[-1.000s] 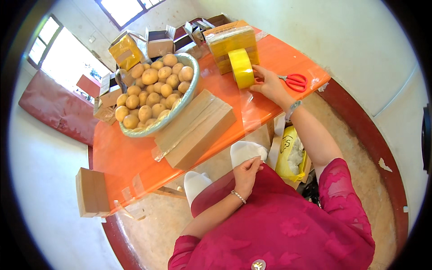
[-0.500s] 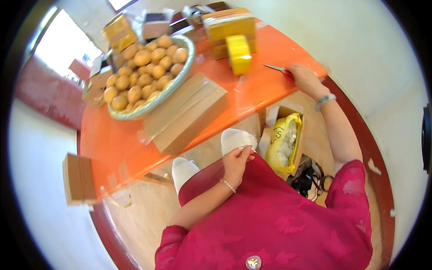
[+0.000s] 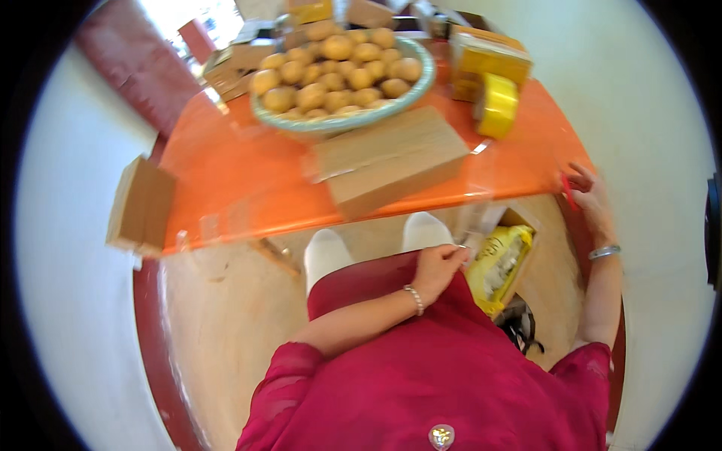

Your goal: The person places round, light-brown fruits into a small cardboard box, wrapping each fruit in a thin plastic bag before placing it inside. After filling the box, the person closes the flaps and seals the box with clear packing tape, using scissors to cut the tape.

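Observation:
My right hand [image 3: 590,199], at the table's right edge, is closed on scissors whose red handle [image 3: 568,190] shows; their blades are too blurred to make out. My left hand [image 3: 438,272] is in front of my lap, thumb and fingers pinched on what looks like a thin clear strip of tape. A closed cardboard box [image 3: 398,158] lies near the table's front edge, its seam facing up. Behind the box is a pale green basin [image 3: 426,79] heaped with round yellow-brown fruit [image 3: 338,75]. A large yellow tape roll [image 3: 498,105] stands to the right.
More boxes stand at the back of the orange table [image 3: 248,177], including a yellow-taped carton [image 3: 489,56]. Another cardboard box [image 3: 143,207] is at its left edge. Clear tape pieces [image 3: 210,227] hang along the front edge. An open carton with a yellow bag [image 3: 500,263] sits below.
My view has swung, so the table's contents appear further right and higher. My right hand, with the scissors, has drawn back toward the table's edge. My left hand stays pinched.

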Available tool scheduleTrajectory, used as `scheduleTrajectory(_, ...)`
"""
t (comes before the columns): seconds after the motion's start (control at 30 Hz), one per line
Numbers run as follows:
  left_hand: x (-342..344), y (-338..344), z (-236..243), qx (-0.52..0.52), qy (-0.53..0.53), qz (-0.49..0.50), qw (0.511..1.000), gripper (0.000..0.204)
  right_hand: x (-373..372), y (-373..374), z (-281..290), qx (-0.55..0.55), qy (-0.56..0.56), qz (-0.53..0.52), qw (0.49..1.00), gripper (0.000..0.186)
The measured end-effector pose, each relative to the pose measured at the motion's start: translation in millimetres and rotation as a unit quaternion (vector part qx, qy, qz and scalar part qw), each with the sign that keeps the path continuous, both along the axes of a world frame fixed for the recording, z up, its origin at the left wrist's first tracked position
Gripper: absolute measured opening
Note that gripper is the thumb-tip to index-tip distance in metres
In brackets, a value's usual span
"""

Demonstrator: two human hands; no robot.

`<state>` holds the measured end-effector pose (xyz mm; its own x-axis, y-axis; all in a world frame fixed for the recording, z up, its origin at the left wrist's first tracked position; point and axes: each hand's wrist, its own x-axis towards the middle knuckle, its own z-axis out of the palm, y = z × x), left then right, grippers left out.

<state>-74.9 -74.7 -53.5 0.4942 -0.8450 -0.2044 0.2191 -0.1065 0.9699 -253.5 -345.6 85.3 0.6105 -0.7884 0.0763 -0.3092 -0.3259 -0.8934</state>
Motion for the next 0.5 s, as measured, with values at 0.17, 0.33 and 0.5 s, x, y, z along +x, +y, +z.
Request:
scheduleTrajectory(0.17, -1.3, 2.6, 13.6, 0.0, 0.109, 0.02, 0.994, 0.018, -22.1, 55.4, 8.7, 0.112, -0.015, 0.036, 0.993, 0.059)
scheduleTrajectory(0.33, -3.2, 0.9, 17.5, 0.002, 0.124, 0.038, 0.992, 0.017, -22.3, 71.8, 25.3, 0.216, 0.106, 0.146, 0.96, 0.052)
scheduleTrajectory(0.5, -4.2, 2.2, 18.6, -0.001, 0.131, 0.05, 0.99, 0.016, -16.6, 66.1, 18.5, 0.168, 0.158, 0.268, 0.935, 0.053)
